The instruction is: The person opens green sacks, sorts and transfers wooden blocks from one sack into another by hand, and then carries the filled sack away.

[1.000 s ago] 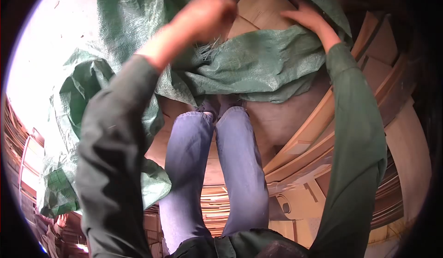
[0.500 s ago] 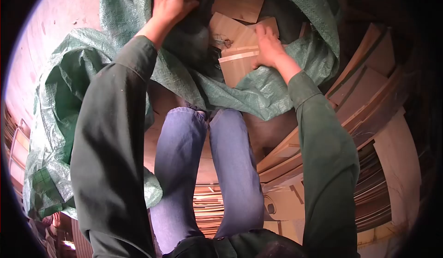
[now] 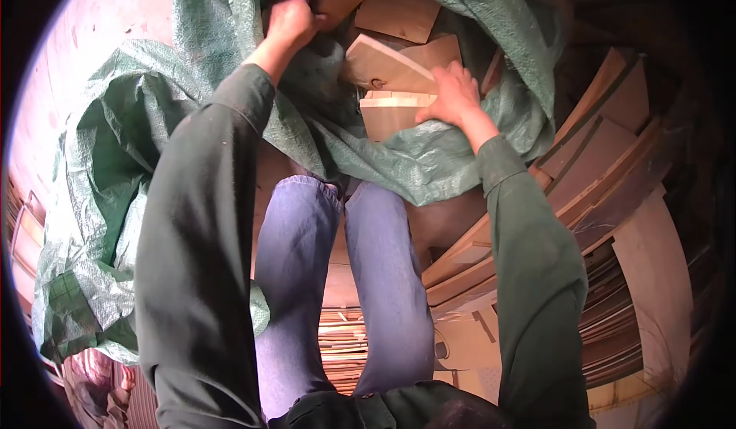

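A green woven plastic sack [image 3: 429, 172] lies open in front of my knees, with several short wooden boards inside. My left hand [image 3: 291, 24] is closed at the sack's far left, its thumb against the end of a small wooden board [image 3: 343, 1]; its fingertips are hidden. At the sack's right side, my right hand [image 3: 454, 95] grips the right end of a pale board with a knot [image 3: 387, 65], which is tilted with its long edge up. Below that hand's thumb is another light wood block [image 3: 391, 121]. A further board [image 3: 399, 15] rests behind them.
Loose sack material [image 3: 100, 161] spreads over the floor to the left. Long boards [image 3: 598, 161] lean at the right. Stacked thin wood strips [image 3: 345, 345] show behind my legs [image 3: 299, 276]. Part of another person [image 3: 96, 387] appears at the lower left.
The knotted board has tilted up at its long edge under my right hand. My left thumb has drawn in against the small board, which shows more fully.
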`<state>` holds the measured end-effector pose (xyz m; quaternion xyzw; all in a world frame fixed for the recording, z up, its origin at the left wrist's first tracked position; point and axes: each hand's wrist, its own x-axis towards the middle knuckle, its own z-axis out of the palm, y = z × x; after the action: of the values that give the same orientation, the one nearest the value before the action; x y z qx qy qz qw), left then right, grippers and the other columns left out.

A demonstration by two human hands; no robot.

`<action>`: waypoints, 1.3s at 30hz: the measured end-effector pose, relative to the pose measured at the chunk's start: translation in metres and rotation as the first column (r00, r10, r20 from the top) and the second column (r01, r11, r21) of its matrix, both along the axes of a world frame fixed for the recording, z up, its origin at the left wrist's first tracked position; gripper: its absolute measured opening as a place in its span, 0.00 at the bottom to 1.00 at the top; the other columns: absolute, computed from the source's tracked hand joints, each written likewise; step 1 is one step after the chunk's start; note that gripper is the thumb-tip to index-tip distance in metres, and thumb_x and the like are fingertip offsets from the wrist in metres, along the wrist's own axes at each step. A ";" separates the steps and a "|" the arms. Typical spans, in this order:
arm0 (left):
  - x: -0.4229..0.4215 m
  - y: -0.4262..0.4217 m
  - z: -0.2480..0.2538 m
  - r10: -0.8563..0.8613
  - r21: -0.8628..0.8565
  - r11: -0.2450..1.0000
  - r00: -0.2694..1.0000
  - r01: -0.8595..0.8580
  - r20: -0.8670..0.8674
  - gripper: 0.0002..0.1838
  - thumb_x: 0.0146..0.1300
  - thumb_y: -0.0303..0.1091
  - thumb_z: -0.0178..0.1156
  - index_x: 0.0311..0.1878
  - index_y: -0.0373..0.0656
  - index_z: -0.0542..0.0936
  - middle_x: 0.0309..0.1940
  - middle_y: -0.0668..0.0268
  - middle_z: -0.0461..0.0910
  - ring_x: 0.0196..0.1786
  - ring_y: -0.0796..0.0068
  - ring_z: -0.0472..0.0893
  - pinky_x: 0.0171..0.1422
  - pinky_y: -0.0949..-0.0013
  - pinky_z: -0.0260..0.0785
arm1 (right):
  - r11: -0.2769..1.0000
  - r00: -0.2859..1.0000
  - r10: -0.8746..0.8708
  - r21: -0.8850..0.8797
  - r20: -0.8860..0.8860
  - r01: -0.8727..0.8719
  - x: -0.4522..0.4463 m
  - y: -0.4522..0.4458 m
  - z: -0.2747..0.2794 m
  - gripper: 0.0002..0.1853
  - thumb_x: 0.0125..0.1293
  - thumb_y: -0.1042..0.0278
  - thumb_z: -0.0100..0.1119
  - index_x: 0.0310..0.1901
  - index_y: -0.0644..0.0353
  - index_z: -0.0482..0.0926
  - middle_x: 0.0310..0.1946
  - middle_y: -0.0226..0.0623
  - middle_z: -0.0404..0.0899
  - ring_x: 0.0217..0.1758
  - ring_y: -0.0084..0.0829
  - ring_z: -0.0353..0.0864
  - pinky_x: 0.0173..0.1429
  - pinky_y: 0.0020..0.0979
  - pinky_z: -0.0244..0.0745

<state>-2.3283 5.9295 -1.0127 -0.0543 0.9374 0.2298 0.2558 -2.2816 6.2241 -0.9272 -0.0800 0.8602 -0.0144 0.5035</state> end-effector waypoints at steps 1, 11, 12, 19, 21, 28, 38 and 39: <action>0.007 0.007 0.012 0.033 0.067 0.997 0.999 -0.031 -0.027 0.24 0.45 0.45 0.72 0.43 0.41 0.80 0.40 0.47 0.80 0.46 0.49 0.80 0.51 0.55 0.72 | 0.998 0.996 0.057 -0.010 -0.072 -0.058 0.006 -0.002 0.011 0.45 0.29 0.59 0.79 0.55 0.56 0.67 0.54 0.46 0.67 0.60 0.48 0.67 0.58 0.44 0.67; 0.069 -0.002 0.134 0.471 0.362 0.822 0.882 -0.440 0.003 0.16 0.54 0.38 0.66 0.38 0.41 0.71 0.30 0.57 0.76 0.33 0.61 0.77 0.40 0.62 0.69 | 0.798 0.909 -0.141 -0.588 -0.393 -0.131 0.072 0.036 0.088 0.28 0.39 0.82 0.63 0.46 0.60 0.68 0.43 0.45 0.73 0.50 0.50 0.72 0.54 0.45 0.67; 0.072 -0.011 0.142 0.494 0.336 0.823 0.869 -0.458 -0.025 0.16 0.55 0.39 0.66 0.38 0.41 0.72 0.29 0.57 0.76 0.32 0.64 0.77 0.40 0.63 0.69 | 0.768 0.869 -0.198 -0.623 -0.453 -0.150 0.066 0.036 0.105 0.29 0.39 0.81 0.64 0.48 0.60 0.69 0.45 0.46 0.74 0.51 0.50 0.72 0.56 0.45 0.67; 0.108 -0.040 0.113 0.740 0.443 0.587 0.671 -0.678 0.047 0.18 0.57 0.40 0.69 0.37 0.39 0.71 0.30 0.67 0.75 0.32 0.80 0.72 0.39 0.72 0.68 | 0.934 0.807 -0.176 -0.354 -0.564 -0.044 0.016 0.010 0.050 0.46 0.39 0.73 0.72 0.63 0.54 0.59 0.51 0.46 0.73 0.56 0.50 0.72 0.59 0.43 0.66; 0.105 -0.028 0.131 0.766 0.495 0.498 0.629 -0.712 0.135 0.19 0.56 0.40 0.70 0.37 0.39 0.71 0.31 0.69 0.74 0.32 0.83 0.71 0.38 0.75 0.67 | 0.954 0.845 -0.162 -0.301 -0.510 0.002 0.006 -0.005 0.019 0.42 0.40 0.72 0.72 0.61 0.53 0.63 0.50 0.48 0.74 0.56 0.50 0.72 0.59 0.43 0.67; 0.126 -0.025 0.160 0.874 0.543 0.221 0.412 -0.810 0.259 0.16 0.58 0.36 0.68 0.40 0.39 0.72 0.31 0.71 0.74 0.32 0.86 0.70 0.39 0.80 0.66 | 0.746 0.896 -0.444 -0.545 0.021 0.382 -0.042 0.010 0.050 0.39 0.42 0.68 0.74 0.60 0.59 0.70 0.53 0.42 0.77 0.57 0.36 0.75 0.61 0.32 0.69; 0.159 0.000 0.313 0.654 0.740 -0.206 0.472 -0.641 0.591 0.19 0.63 0.29 0.60 0.57 0.40 0.73 0.53 0.67 0.76 0.54 0.81 0.73 0.57 0.71 0.68 | 0.242 0.887 -0.178 -0.854 0.427 0.460 -0.058 -0.063 0.307 0.43 0.36 0.75 0.76 0.60 0.57 0.70 0.65 0.38 0.63 0.69 0.29 0.60 0.71 0.33 0.55; 0.125 0.005 0.385 0.711 0.774 -0.271 0.423 -0.573 0.562 0.17 0.60 0.19 0.50 0.53 0.42 0.74 0.48 0.71 0.75 0.52 0.81 0.73 0.54 0.72 0.66 | 0.275 0.867 -0.138 -0.823 0.478 0.497 -0.066 -0.073 0.326 0.42 0.35 0.75 0.76 0.59 0.56 0.70 0.67 0.38 0.61 0.70 0.30 0.59 0.72 0.33 0.53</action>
<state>-2.2028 5.9344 -0.6274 -0.3685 0.4134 0.8326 0.0084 -2.3473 6.1506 -0.6015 -0.1712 0.6015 -0.6136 0.4821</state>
